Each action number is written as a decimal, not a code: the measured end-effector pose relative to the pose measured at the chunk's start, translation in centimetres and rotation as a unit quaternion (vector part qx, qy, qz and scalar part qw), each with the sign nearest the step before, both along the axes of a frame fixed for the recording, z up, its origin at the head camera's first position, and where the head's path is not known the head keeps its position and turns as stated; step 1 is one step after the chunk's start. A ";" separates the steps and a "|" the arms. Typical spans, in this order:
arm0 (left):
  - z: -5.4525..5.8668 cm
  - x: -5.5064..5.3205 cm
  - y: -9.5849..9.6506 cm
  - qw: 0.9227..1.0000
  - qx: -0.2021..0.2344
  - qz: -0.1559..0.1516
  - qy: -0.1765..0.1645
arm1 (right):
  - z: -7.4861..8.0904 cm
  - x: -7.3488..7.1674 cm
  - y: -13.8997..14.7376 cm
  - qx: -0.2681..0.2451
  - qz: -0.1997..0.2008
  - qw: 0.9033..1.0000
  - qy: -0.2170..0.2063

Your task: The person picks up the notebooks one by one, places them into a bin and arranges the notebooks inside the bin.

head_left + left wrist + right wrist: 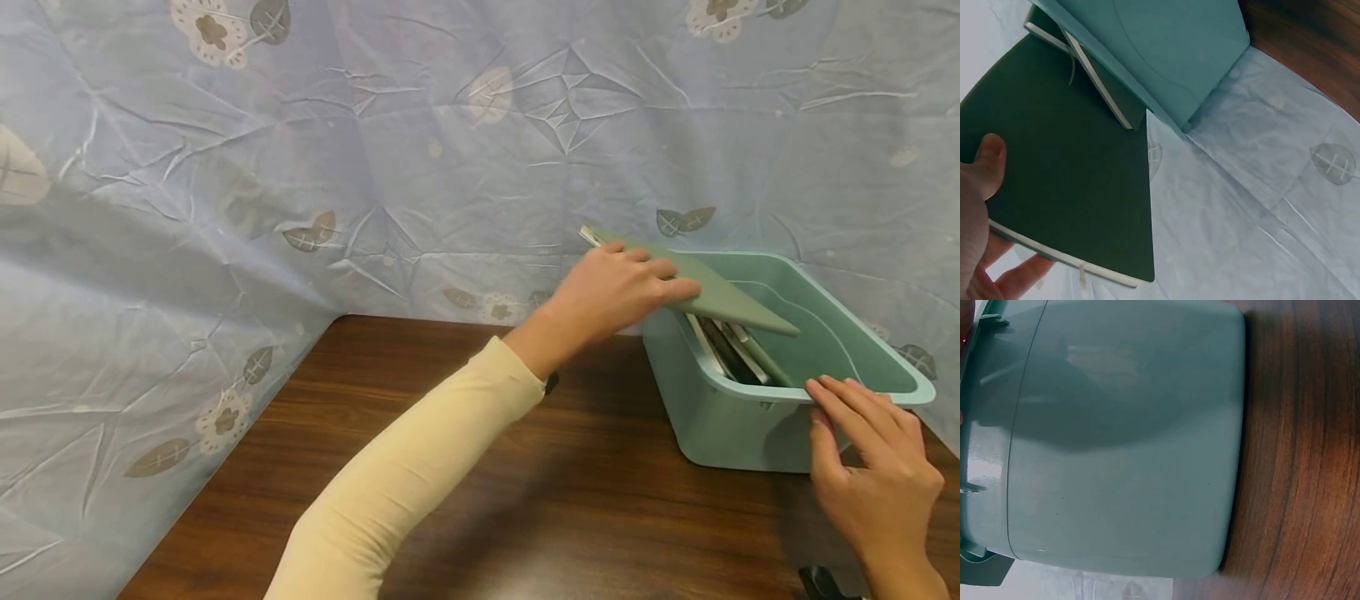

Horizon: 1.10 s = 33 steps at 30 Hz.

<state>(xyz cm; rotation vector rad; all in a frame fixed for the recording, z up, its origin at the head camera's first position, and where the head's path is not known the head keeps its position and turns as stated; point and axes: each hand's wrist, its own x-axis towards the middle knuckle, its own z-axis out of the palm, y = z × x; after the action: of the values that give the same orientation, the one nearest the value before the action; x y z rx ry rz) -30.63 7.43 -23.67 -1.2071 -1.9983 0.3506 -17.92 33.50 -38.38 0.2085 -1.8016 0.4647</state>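
Observation:
My left hand (618, 287) grips a green notebook (731, 296) by its edge, thumb on the cover and fingers beneath. The notebook slants over the left rim of a teal plastic bin (720, 425), its lower right corner above the opening. In the left wrist view the cover of the notebook (1079, 162) looks dark green, with pale page edges and a ribbon end. Several more books (738, 354) lean inside the bin's left part. My right hand (877, 458) holds the bin's front rim, fingertips over the top and thumb against the outer wall.
The bin stands at the right of a dark wooden table (525, 492). A pale floral cloth (450, 167) hangs behind and along the left side. Close beside the right wrist is a black strap piece (821, 582).

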 end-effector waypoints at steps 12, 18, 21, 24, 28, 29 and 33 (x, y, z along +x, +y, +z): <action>0.2 -0.6 0.0 1.000 -0.010 0.025 -0.012 | -0.2 0.0 0.3 0.000 -0.003 1.000 -0.006; 0.4 -0.6 0.3 0.999 -0.022 0.032 -0.034 | 0.0 0.1 0.1 -0.003 -0.005 1.000 -0.006; 0.4 -0.6 0.3 0.998 -0.022 0.033 -0.040 | 0.2 0.1 -0.3 -0.005 0.000 1.000 0.007; 0.4 -0.5 0.4 0.999 -0.015 0.026 -0.032 | 0.4 0.0 -0.5 -0.006 0.005 1.000 0.019; 0.5 -0.2 0.7 1.000 -0.002 0.026 -0.007 | 0.5 -0.1 -0.6 -0.008 0.007 1.000 0.020; 0.5 -0.1 0.8 1.000 0.002 0.031 -0.003 | 0.5 -0.1 -0.6 -0.009 0.007 1.000 0.020; 0.6 0.3 1.3 0.998 0.010 0.060 -0.022 | 0.5 0.0 -0.5 -0.009 0.002 1.000 0.019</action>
<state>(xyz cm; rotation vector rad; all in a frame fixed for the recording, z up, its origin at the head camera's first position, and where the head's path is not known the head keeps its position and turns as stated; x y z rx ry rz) -30.37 8.71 -23.07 -1.0931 -2.1136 0.3654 -17.88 32.96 -37.88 0.2070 -1.7588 0.4776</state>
